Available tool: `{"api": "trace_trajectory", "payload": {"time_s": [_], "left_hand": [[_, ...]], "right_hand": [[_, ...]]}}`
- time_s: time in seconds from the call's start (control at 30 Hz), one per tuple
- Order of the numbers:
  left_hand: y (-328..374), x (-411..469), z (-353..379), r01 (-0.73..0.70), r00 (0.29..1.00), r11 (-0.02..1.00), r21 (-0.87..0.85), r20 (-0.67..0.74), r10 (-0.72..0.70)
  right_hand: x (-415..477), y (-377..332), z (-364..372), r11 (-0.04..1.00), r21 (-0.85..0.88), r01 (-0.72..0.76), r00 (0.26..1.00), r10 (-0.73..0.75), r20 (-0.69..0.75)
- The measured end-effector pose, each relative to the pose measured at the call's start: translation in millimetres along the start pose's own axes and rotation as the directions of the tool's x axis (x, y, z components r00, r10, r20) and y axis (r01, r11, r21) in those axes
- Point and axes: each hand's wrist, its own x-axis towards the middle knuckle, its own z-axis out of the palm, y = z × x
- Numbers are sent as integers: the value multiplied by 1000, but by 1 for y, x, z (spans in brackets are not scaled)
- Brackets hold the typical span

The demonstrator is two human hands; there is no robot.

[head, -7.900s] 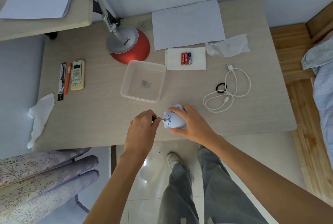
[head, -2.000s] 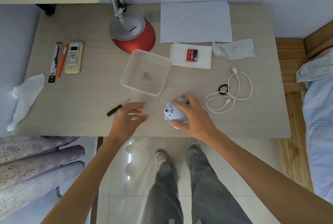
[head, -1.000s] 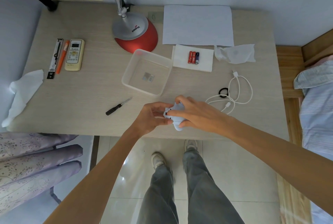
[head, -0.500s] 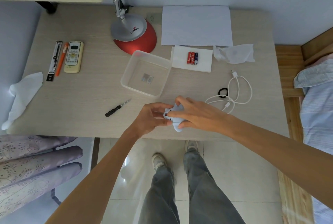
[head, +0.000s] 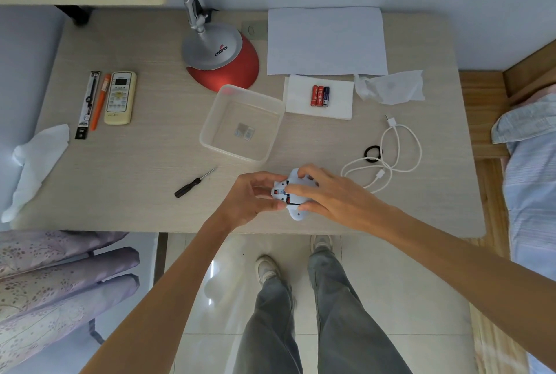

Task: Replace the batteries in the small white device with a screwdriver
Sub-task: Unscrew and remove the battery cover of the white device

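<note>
Above the bench (head: pixel 144 163), near its front edge, the left hand (head: pixel 249 197) and right hand (head: pixel 329 196) are both gripping the small white device (head: pixel 296 214) with curled fingers, ideally steadying it while easing cells from its seemingly opened compartment, the screwdriver (head: pixel 194 183) lying aside.

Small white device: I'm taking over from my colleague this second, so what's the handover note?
Left hand and right hand both grip the small white device near the front edge of the table.
Screwdriver lies on the table, left of the hands. Three batteries sit on a napkin further back.
Done: the compartment seems open, with red showing inside.
Left: swap the cells, then close and screw down the cover.
</note>
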Motion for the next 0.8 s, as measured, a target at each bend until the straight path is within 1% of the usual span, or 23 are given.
{"api": "trace_trajectory", "payload": {"time_s": [0.07, 0.17, 0.23, 0.3, 0.37, 0.43, 0.5, 0.57, 0.67, 0.8], "left_hand": [[0, 0, 1, -16, 1000, 1000, 21, -2, 16], [0, 0, 5, -38, 999, 995, 92, 2, 38], [0, 0, 7, -38, 999, 991, 128, -9, 40], [-1, 1, 9, -42, 999, 987, 158, -26, 46], [-1, 2, 9, -32, 999, 985, 171, -34, 38], [-3, 2, 9, -15, 999, 984, 175, -39, 23], [-2, 1, 9, -9, 999, 985, 169, -44, 17], [-1, 1, 10, -7, 999, 987, 161, -51, 15], [0, 1, 10, 1, 998, 986, 168, -55, 9], [-1, 1, 10, -4, 999, 985, 171, -51, 13]], "right_hand": [[-6, -3, 6, 1000, -4, -4, 999, 4, -47], [-14, -11, 15, 998, 33, -49, 991, 52, -124], [-17, -17, 18, 991, 100, -87, 981, 103, -165], [-20, -22, 14, 967, 222, -123, 956, 176, -234], [-27, -23, 5, 930, 324, -171, 899, 282, -335], [-41, -16, -4, 887, 392, -245, 803, 412, -430], [-62, 1, -7, 827, 451, -336, 692, 541, -478], [-87, 22, -5, 769, 476, -426, 608, 633, -479], [-119, 53, 6, 705, 456, -543, 547, 709, -445], [-141, 72, 19, 655, 387, -649, 506, 751, -423]]}}
